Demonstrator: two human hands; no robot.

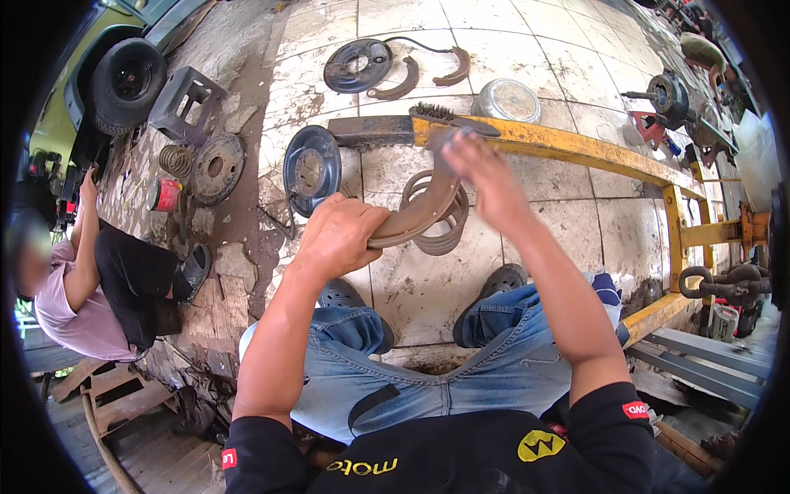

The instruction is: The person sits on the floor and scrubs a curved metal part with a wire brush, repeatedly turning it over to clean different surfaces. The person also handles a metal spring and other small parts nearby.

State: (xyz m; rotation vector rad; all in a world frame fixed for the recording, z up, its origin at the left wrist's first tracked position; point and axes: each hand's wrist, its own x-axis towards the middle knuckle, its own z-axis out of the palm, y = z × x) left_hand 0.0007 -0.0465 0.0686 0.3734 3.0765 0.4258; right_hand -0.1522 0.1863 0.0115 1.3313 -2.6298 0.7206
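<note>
My left hand (pixel 341 235) is closed round the near end of a curved brown brake shoe (pixel 418 216), which slants up and away to the right. Against the far end of the shoe is my right hand (pixel 485 173); its fingers are blurred by motion, and I cannot make out whether anything is in them. Just beyond, a brush with dark bristles (pixel 434 112) lies on a yellow metal beam (pixel 576 148). Partly hidden behind the shoe, a coil spring (pixel 448 240) rests on the tiles. A dark round backing plate (pixel 311 156) leans near the beam's left end.
Farther off lie another backing plate (pixel 341 76), two brake shoes (pixel 403 82) and a silver round cover (pixel 508 100). At left are a rusty disc (pixel 218 169), a stool (pixel 188 107), a tyre (pixel 127 82) and a seated person (pixel 90 288). A chain (pixel 724 284) hangs right.
</note>
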